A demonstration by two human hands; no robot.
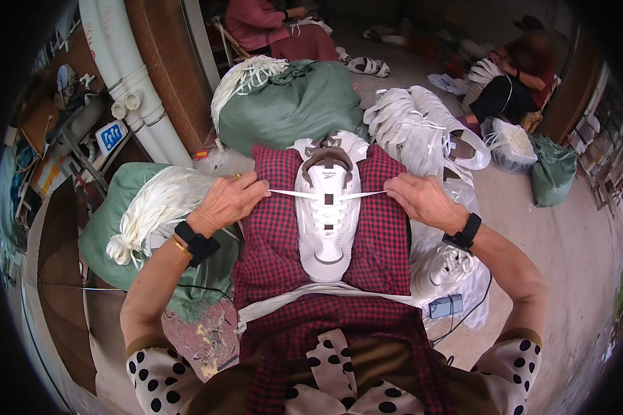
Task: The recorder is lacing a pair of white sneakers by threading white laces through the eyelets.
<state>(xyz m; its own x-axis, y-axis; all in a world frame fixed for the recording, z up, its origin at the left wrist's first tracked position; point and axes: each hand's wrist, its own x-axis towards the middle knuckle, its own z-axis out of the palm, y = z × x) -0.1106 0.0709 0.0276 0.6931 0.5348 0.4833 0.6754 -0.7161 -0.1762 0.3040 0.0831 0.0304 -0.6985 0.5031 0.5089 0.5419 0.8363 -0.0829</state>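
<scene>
A white sneaker (318,247) lies on my lap on a red-and-black checked apron (383,256), its toe toward me and its brown-lined opening away. A flat white shoelace (289,194) runs through its upper eyelets and is stretched taut out to both sides. My left hand (234,199) pinches the lace's left end between closed fingers. On the other side, my right hand (424,199) grips the right end at about the same height. Behind the sneaker, part of another white shoe (356,144) shows on the apron.
Green sacks (304,104) stand ahead and at left, with bundles of white laces (163,207) on top. Stacked white shoes (412,131) and a single shoe (444,270) are at right, near a small dark device (446,306) with a cable. Two people sit farther back.
</scene>
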